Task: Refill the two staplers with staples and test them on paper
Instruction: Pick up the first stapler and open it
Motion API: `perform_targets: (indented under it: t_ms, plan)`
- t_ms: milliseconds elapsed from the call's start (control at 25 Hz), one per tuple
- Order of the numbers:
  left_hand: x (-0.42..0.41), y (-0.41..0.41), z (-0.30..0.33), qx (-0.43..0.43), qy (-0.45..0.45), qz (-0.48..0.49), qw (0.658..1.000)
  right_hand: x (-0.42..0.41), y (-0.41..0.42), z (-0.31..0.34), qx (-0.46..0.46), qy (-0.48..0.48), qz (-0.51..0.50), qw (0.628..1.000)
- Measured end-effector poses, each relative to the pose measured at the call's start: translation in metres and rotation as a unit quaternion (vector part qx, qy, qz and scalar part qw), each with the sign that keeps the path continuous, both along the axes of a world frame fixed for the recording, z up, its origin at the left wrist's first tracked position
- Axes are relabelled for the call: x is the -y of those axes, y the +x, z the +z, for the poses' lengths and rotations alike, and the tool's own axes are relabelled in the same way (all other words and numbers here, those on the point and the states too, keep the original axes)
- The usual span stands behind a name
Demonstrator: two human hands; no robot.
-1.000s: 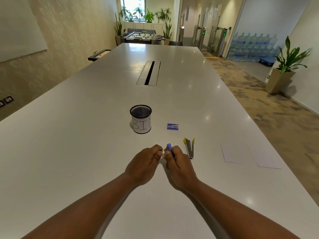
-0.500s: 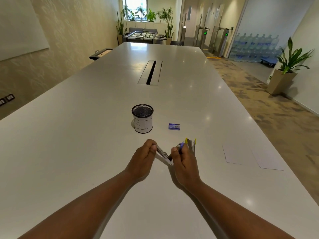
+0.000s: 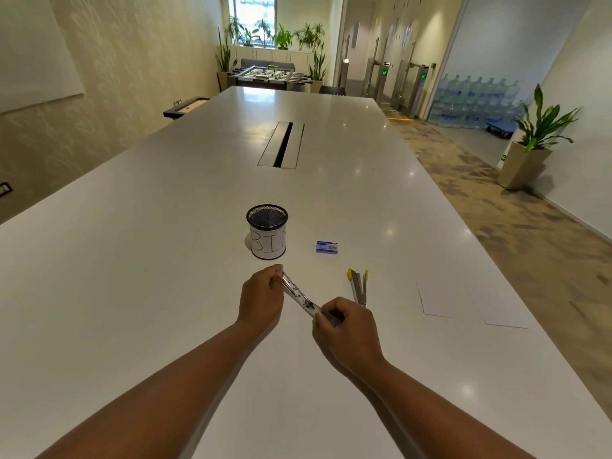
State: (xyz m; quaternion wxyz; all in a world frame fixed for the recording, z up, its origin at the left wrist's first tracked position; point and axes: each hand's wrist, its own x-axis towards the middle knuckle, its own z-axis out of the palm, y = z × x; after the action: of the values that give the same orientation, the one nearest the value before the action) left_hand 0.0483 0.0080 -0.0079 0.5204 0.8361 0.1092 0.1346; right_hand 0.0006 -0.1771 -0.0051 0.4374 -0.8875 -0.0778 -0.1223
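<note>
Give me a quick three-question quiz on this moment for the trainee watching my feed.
1. True or false: the stapler that both hands hold is swung open, stretched between the left hand and the right hand.
2. Multiple choice: where is the staple box? A) in the mesh cup marked BIN; B) on the table, to the right of that cup; C) on the paper sheets.
3. Fill in: the second stapler, lying open on the table, has ____ tips.

Key: 1 true; 2 B; 3 yellow.
</note>
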Motion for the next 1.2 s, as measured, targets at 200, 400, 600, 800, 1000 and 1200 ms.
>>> perform_targets:
  t_ms: [200, 400, 600, 800, 1000, 1200]
  plan:
    - [0.004, -0.002, -0.005, 0.006, 0.130, -0.067, 0.989, -0.005, -0.003, 0.002, 0.018, -0.103, 0.013, 0.994]
    - [0.007, -0.001, -0.006, 0.026, 0.211, -0.111, 0.971, -0.007, -0.003, 0.003, 0.012, -0.120, 0.022, 0.992]
    - [0.011, -0.001, -0.005, 0.055, 0.350, -0.172, 0.919, -0.007, 0.003, 0.007, -0.016, -0.123, 0.043, 0.991]
    - [0.014, 0.011, -0.010, 0.032, 0.360, -0.209, 0.909, -0.002, 0.020, 0.021, -0.130, -0.122, 0.065, 0.982]
    - [0.012, 0.018, -0.016, 0.052, 0.346, -0.218, 0.911, 0.006, 0.039, 0.038, -0.209, -0.123, 0.129, 0.962]
    - [0.009, 0.017, -0.017, 0.034, 0.341, -0.209, 0.916, 0.008, 0.051, 0.054, -0.262, -0.133, 0.175, 0.940]
